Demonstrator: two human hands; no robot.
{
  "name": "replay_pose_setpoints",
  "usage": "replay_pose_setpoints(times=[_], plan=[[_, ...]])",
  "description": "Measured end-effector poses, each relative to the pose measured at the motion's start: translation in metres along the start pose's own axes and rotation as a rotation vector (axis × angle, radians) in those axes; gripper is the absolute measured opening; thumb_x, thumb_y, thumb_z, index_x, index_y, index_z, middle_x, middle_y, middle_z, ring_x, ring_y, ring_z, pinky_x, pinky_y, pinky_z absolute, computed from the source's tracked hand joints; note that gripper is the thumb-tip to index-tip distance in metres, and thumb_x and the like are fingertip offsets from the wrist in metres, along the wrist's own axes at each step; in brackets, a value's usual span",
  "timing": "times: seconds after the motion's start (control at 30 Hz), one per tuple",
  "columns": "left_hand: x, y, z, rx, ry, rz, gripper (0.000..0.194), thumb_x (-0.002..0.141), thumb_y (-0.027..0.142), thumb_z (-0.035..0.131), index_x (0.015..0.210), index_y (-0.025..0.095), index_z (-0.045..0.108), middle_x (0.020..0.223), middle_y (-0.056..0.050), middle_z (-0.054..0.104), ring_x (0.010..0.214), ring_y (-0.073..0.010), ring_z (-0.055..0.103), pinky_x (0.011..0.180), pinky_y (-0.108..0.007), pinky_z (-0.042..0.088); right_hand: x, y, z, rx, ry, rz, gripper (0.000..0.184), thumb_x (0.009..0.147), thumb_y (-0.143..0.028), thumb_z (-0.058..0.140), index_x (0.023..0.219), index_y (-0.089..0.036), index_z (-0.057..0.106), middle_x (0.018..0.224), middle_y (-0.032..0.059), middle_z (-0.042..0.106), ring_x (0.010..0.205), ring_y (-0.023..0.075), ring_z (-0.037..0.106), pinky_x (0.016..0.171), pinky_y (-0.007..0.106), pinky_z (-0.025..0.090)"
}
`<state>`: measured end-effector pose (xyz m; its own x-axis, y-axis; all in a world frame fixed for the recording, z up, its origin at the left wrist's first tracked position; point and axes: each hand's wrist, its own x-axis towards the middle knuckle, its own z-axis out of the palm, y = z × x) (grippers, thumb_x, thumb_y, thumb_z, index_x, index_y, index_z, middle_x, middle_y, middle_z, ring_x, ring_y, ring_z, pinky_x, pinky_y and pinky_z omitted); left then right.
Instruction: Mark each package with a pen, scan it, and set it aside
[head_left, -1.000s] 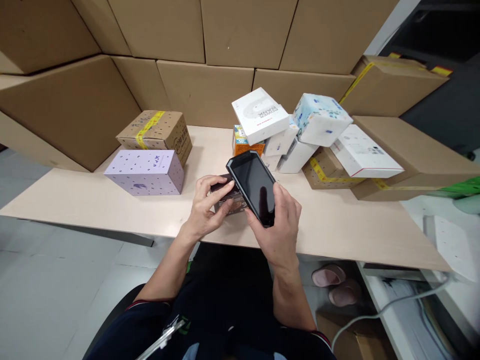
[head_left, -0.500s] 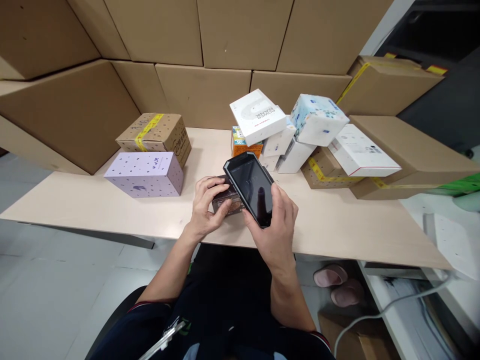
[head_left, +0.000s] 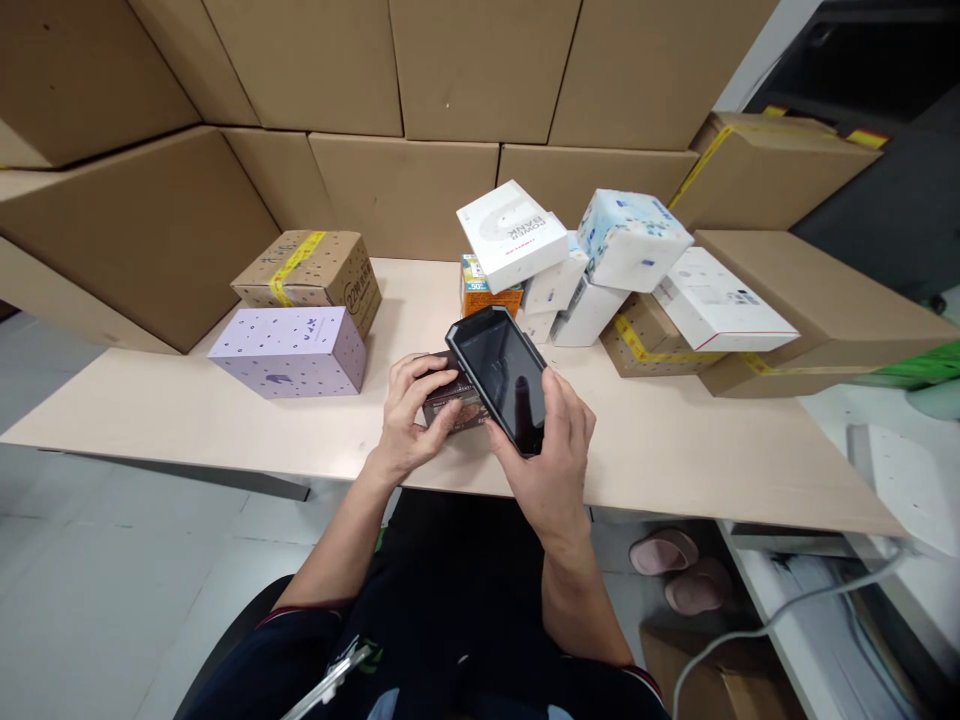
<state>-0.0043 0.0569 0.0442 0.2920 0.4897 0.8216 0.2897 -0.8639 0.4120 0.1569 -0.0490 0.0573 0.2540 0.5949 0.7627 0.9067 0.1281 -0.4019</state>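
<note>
My right hand (head_left: 551, 450) is closed round the lower end of a black handheld device (head_left: 501, 375), which looks like a rugged phone. Its dark screen faces up towards me, with faint marks and a reflection on it. Under and to the left of the device sits a small dark brown box (head_left: 456, 412) on the table, partly covered by the device. My left hand (head_left: 416, 410) grips the left side of this box, fingers on top and thumb on the near face.
Left on the table (head_left: 660, 440) are a lilac box (head_left: 289, 350) and a taped carton (head_left: 307, 268). Behind the device are a white power bank box (head_left: 514, 235), an orange box (head_left: 487, 298), a blue-and-white pack (head_left: 634, 240) and a flat white box (head_left: 724, 300). Large cartons (head_left: 405, 195) wall the back.
The device's top has shifted slightly left, and my left fingers have drawn back from its edge onto the box. Faint marks have shown on the screen. The view has shifted a little.
</note>
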Motion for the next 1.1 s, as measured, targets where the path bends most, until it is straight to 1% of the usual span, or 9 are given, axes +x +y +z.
replay_pose_setpoints(times=[0.17, 0.3, 0.37, 0.47, 0.63, 0.73, 0.8, 0.9, 1.1], plan=[[-0.003, -0.001, -0.004, -0.012, -0.002, -0.031, 0.037, 0.090, 0.030, 0.068, 0.126, 0.026, 0.061, 0.133, -0.010, 0.058, 0.128, -0.0263, 0.055, 0.110, -0.052, 0.047, -0.011, 0.019, -0.008, -0.014, 0.051, 0.064, 0.085, 0.088, -0.040, 0.072, 0.158, -0.026, 0.027, 0.143, 0.0185, 0.053, 0.131, 0.0341, 0.052, 0.105, 0.060, 0.046], [-0.008, -0.006, -0.016, -0.082, -0.088, -0.172, 0.061, 0.087, 0.036, 0.073, 0.142, 0.029, 0.050, 0.147, -0.013, 0.045, 0.140, -0.0300, 0.045, 0.110, -0.050, 0.048, -0.026, 0.053, -0.025, -0.133, 0.118, 0.201, 0.084, 0.086, -0.046, 0.072, 0.156, -0.023, 0.033, 0.141, 0.0198, 0.057, 0.129, 0.0355, 0.055, 0.105, 0.060, 0.045], [-0.009, -0.007, -0.025, -0.158, -0.176, -0.261, 0.065, 0.086, 0.036, 0.074, 0.145, 0.030, 0.048, 0.144, -0.013, 0.048, 0.136, -0.0286, 0.049, 0.103, -0.045, 0.053, -0.035, 0.073, -0.035, -0.219, 0.118, 0.258, 0.083, 0.086, -0.050, 0.071, 0.155, -0.018, 0.037, 0.139, 0.0223, 0.058, 0.127, 0.0370, 0.055, 0.106, 0.061, 0.043], [-0.009, -0.001, -0.044, -0.188, -0.238, -0.333, 0.055, 0.085, 0.033, 0.076, 0.137, 0.030, 0.058, 0.130, -0.010, 0.058, 0.124, -0.0254, 0.058, 0.095, -0.039, 0.057, -0.049, 0.100, -0.046, -0.305, 0.058, 0.330, 0.085, 0.086, -0.057, 0.066, 0.152, -0.010, 0.041, 0.135, 0.0270, 0.058, 0.124, 0.0396, 0.055, 0.105, 0.063, 0.040], [-0.010, 0.025, -0.077, 0.048, -0.107, -0.404, 0.050, 0.082, 0.034, 0.078, 0.130, 0.029, 0.064, 0.123, -0.007, 0.061, 0.112, -0.0223, 0.063, 0.087, -0.036, 0.061, -0.065, 0.121, -0.050, -0.370, 0.002, 0.415, 0.088, 0.086, -0.066, 0.058, 0.147, -0.004, 0.047, 0.128, 0.0294, 0.061, 0.117, 0.0410, 0.057, 0.102, 0.063, 0.040], [-0.014, 0.032, -0.085, 0.289, -0.006, -0.390, 0.054, 0.080, 0.039, 0.080, 0.130, 0.027, 0.062, 0.117, -0.007, 0.060, 0.107, -0.0216, 0.063, 0.084, -0.035, 0.063, -0.067, 0.123, -0.046, -0.388, -0.024, 0.446, 0.088, 0.085, -0.065, 0.058, 0.147, -0.004, 0.048, 0.126, 0.0294, 0.061, 0.115, 0.0412, 0.056, 0.102, 0.062, 0.040], [-0.013, 0.030, -0.082, 0.401, 0.004, -0.381, 0.056, 0.081, 0.044, 0.079, 0.131, 0.024, 0.060, 0.114, -0.008, 0.058, 0.104, -0.0220, 0.063, 0.082, -0.036, 0.063, -0.065, 0.123, -0.043, -0.402, -0.033, 0.474, 0.087, 0.085, -0.064, 0.059, 0.147, -0.004, 0.048, 0.124, 0.0291, 0.060, 0.113, 0.0412, 0.054, 0.101, 0.062, 0.039], [-0.002, 0.018, -0.068, 0.554, -0.068, -0.391, 0.059, 0.083, 0.047, 0.076, 0.131, 0.020, 0.057, 0.111, -0.010, 0.055, 0.101, -0.0252, 0.062, 0.083, -0.041, 0.061, -0.058, 0.123, -0.040, -0.432, -0.063, 0.505, 0.085, 0.085, -0.060, 0.060, 0.148, -0.004, 0.046, 0.122, 0.0288, 0.059, 0.110, 0.0402, 0.052, 0.099, 0.060, 0.039], [0.049, -0.012, -0.032, 0.770, -0.279, -0.511, 0.055, 0.088, 0.040, 0.070, 0.134, 0.016, 0.050, 0.113, -0.017, 0.051, 0.107, -0.0357, 0.060, 0.087, -0.049, 0.055, -0.048, 0.120, -0.038, -0.503, -0.148, 0.580, 0.074, 0.086, -0.054, 0.060, 0.145, -0.009, 0.050, 0.123, 0.0263, 0.059, 0.106, 0.0387, 0.052, 0.092, 0.055, 0.042]])
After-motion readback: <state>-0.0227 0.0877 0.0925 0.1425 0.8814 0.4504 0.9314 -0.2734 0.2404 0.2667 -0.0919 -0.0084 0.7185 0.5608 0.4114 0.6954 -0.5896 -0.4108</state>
